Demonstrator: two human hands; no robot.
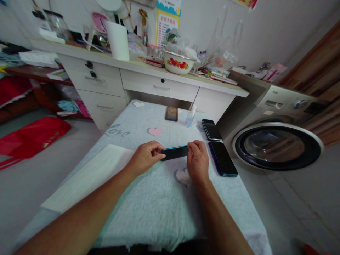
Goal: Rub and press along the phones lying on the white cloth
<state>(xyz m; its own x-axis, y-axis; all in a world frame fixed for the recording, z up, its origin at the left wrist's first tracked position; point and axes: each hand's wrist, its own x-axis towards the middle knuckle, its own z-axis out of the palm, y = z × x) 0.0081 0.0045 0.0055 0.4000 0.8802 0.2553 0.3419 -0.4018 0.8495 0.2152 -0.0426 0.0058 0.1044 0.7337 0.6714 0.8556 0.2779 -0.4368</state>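
A dark smartphone (174, 152) with a blue edge is held sideways over the cloth, tilted so that its long edge faces up. My left hand (148, 154) pinches its left end between thumb and fingers. Its right end is gripped by my right hand (198, 159), whose fingers are curled and partly hide that end. To the right of my right hand lie two more phones, a larger one (223, 159) in front and a smaller one (211, 130) behind it. A clear spray bottle (190, 117) stands beyond my hands, beside a small brown blurred item (171, 113).
The table wears a pale blue cloth (148, 216) with hearts. A folded white paper or cloth (90, 177) lies at left. Behind stands a white desk (159, 86) bearing a flowered bowl (178, 63) and a paper roll (117, 40). A washing machine (277, 101) stands at right.
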